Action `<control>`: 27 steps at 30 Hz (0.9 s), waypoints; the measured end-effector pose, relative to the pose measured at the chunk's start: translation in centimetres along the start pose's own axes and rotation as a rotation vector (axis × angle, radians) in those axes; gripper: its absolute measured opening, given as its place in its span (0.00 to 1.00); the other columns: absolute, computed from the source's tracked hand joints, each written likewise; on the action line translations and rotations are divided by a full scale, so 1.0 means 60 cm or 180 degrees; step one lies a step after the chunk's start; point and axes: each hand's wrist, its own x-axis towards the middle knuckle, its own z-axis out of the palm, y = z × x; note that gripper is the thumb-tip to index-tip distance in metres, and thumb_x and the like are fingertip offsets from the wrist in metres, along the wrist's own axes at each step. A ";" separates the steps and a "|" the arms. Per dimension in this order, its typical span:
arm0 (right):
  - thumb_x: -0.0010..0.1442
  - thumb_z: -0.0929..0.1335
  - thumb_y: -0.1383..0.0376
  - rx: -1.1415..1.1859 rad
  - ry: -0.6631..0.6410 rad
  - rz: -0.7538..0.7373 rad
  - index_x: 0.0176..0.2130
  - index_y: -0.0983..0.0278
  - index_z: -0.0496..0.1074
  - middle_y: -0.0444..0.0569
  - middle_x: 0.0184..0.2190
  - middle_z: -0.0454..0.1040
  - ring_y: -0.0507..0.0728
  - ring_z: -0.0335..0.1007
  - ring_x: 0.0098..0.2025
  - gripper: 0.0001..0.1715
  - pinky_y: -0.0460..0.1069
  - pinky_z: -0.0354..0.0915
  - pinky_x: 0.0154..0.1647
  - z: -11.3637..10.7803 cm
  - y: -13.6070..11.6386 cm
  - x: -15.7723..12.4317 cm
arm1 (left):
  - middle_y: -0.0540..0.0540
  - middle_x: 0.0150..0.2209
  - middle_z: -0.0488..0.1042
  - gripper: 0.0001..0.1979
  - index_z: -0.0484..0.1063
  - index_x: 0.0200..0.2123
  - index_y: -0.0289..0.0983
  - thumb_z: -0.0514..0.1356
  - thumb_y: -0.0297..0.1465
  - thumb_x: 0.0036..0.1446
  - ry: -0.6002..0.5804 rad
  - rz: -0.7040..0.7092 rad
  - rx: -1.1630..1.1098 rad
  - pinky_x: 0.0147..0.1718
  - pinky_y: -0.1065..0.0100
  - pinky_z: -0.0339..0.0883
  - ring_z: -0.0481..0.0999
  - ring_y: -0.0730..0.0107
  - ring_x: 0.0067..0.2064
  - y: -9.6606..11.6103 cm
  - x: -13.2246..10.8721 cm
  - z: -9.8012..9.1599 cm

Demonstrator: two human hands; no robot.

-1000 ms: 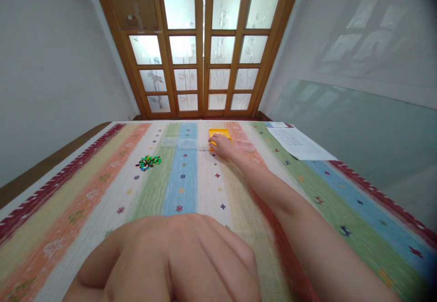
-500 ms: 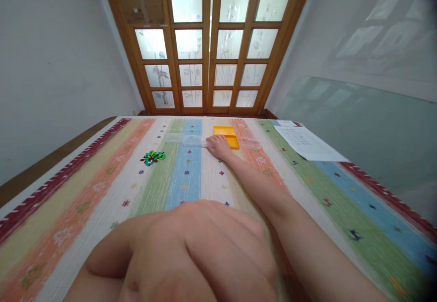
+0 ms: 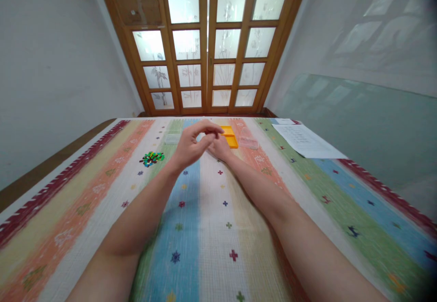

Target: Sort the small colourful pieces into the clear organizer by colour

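Observation:
My left hand (image 3: 196, 142) reaches over the far middle of the table. Its thumb and fingers curve with a gap between them, and the fingertips overlap my right hand (image 3: 219, 146). I make out nothing held in it. The right hand lies low at the cloth, its fingers mostly hidden behind the left. Just beyond it, to the right, is an open yellow box (image 3: 233, 142) with shallow compartments. A clear plastic box (image 3: 248, 143) sits farther right. Left of my hands stands another clear plastic piece (image 3: 172, 138), partly covered by the left hand.
A heap of small green, blue, yellow and dark pieces (image 3: 152, 158) lies on the left of the striped tablecloth (image 3: 180, 247). Printed paper sheets (image 3: 305, 140) rest at the right. Glazed wooden doors (image 3: 208, 65) stand beyond the table.
My left hand has moved from close in front of the camera, out to my right hand. My right hand has stayed nearly in place. The view has shifted slightly.

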 end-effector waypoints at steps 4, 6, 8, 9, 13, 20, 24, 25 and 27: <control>0.68 0.71 0.59 0.0371 0.0274 -0.0099 0.54 0.61 0.74 0.55 0.53 0.77 0.64 0.70 0.56 0.17 0.57 0.64 0.60 -0.004 0.003 -0.003 | 0.39 0.51 0.79 0.15 0.78 0.52 0.38 0.63 0.31 0.61 0.0011 -0.0660 0.1096 0.63 0.47 0.65 0.75 0.51 0.56 -0.176 -0.037 0.032; 0.68 0.70 0.57 0.0573 0.0297 -0.0176 0.54 0.59 0.74 0.55 0.52 0.77 0.63 0.71 0.56 0.16 0.56 0.65 0.59 -0.006 0.002 -0.005 | 0.37 0.59 0.75 0.25 0.74 0.60 0.39 0.67 0.31 0.58 -0.0235 -0.0807 0.1228 0.67 0.45 0.59 0.70 0.47 0.62 -0.234 -0.068 0.037; 0.69 0.70 0.55 0.0673 0.0293 -0.0232 0.54 0.59 0.74 0.54 0.52 0.77 0.63 0.71 0.56 0.17 0.57 0.66 0.60 -0.007 -0.002 -0.005 | 0.36 0.63 0.72 0.30 0.70 0.65 0.39 0.67 0.33 0.60 -0.0284 -0.0837 0.1194 0.69 0.45 0.56 0.67 0.46 0.66 -0.269 -0.092 0.038; 0.69 0.70 0.54 0.0694 0.0293 -0.0252 0.55 0.58 0.73 0.55 0.53 0.77 0.63 0.71 0.57 0.18 0.57 0.66 0.60 -0.007 -0.005 -0.006 | 0.35 0.64 0.71 0.31 0.68 0.66 0.39 0.67 0.33 0.60 -0.0264 -0.0861 0.1165 0.69 0.45 0.55 0.67 0.46 0.66 -0.280 -0.099 0.037; 0.70 0.69 0.51 0.0782 0.0343 -0.0292 0.56 0.58 0.72 0.56 0.56 0.76 0.63 0.71 0.59 0.21 0.56 0.66 0.61 -0.002 -0.017 -0.006 | 0.36 0.61 0.74 0.32 0.65 0.69 0.39 0.65 0.34 0.63 -0.0148 -0.1086 0.0810 0.62 0.51 0.65 0.74 0.52 0.59 -0.297 -0.110 0.035; 0.73 0.66 0.53 0.0600 0.0169 -0.0200 0.59 0.59 0.71 0.57 0.56 0.77 0.63 0.73 0.58 0.21 0.56 0.66 0.60 0.006 -0.028 -0.012 | 0.42 0.52 0.76 0.32 0.67 0.67 0.40 0.68 0.36 0.61 0.0178 -0.1650 0.0301 0.42 0.66 0.72 0.77 0.68 0.38 -0.299 -0.113 0.041; 0.75 0.63 0.55 0.0269 0.0074 -0.0214 0.60 0.60 0.71 0.57 0.55 0.78 0.63 0.73 0.56 0.20 0.56 0.65 0.60 0.010 -0.035 -0.012 | 0.44 0.50 0.77 0.35 0.66 0.68 0.40 0.69 0.36 0.60 0.0318 -0.1810 0.0020 0.36 0.70 0.70 0.75 0.73 0.34 -0.304 -0.116 0.046; 0.76 0.62 0.56 0.0192 0.0065 -0.0155 0.59 0.60 0.71 0.57 0.53 0.78 0.63 0.74 0.56 0.19 0.55 0.65 0.59 0.011 -0.036 -0.011 | 0.43 0.50 0.77 0.35 0.66 0.69 0.40 0.69 0.36 0.60 0.0299 -0.1837 -0.0031 0.35 0.70 0.70 0.75 0.73 0.33 -0.305 -0.117 0.047; 0.77 0.59 0.59 0.0060 0.0106 0.0069 0.58 0.61 0.72 0.57 0.51 0.79 0.64 0.74 0.53 0.19 0.55 0.65 0.57 0.010 -0.035 -0.007 | 0.43 0.50 0.77 0.36 0.66 0.69 0.40 0.70 0.34 0.58 0.0174 -0.1836 -0.0078 0.35 0.69 0.71 0.75 0.74 0.33 -0.305 -0.120 0.049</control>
